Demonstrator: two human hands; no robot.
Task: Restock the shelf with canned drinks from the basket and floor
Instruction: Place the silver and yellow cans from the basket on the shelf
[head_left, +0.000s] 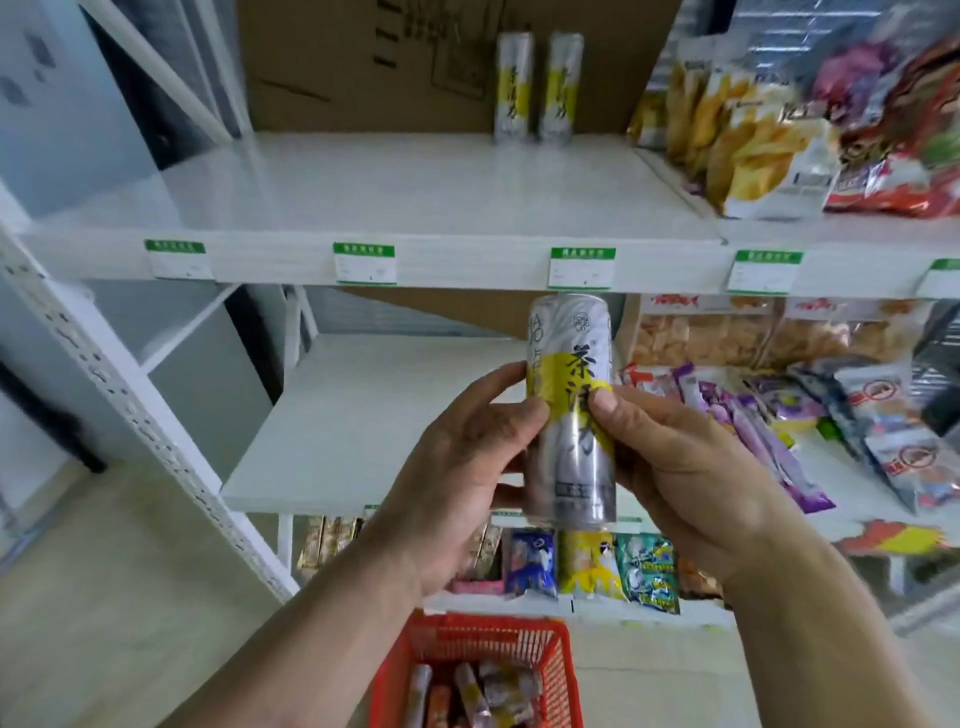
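**Both hands on one tall can, below the top shelf**

We found a tall silver-and-yellow can (570, 410) held upright in front of the shelving, its top just under the front edge of the top shelf (363, 197). The left hand (457, 457) gripped the can from its left side, thumb curled across the yellow band and fingers wrapped behind. The right hand (685, 467) gripped it from the right, thumb pressed to the label near the left thumb, fingers curled round the back. Both hands were clamped on the same can, which touched no shelf.

Taking the top shelf as our landmark, we saw two matching cans (537, 88) standing upright at its back, side by side and nearly touching, against a brown cardboard sheet (415, 67). The rest of that board, from the cans forward, lay white and bare. Along its front edge sat green-topped price tags (582, 267). To the right of the top shelf, snack bags (769, 135) in yellow and red leaned in a row.

Below the top shelf ran a second white shelf (363, 415), behind the held can, and to its right lay purple and grey packets (779, 426). Lower still, under the hands, more small packets (592, 566) stood in a row. Well below the top shelf, at the bottom edge of the view, stood a red basket (550, 654) holding several cans (478, 691) lying on their sides; their labels were too blurred for us to read.
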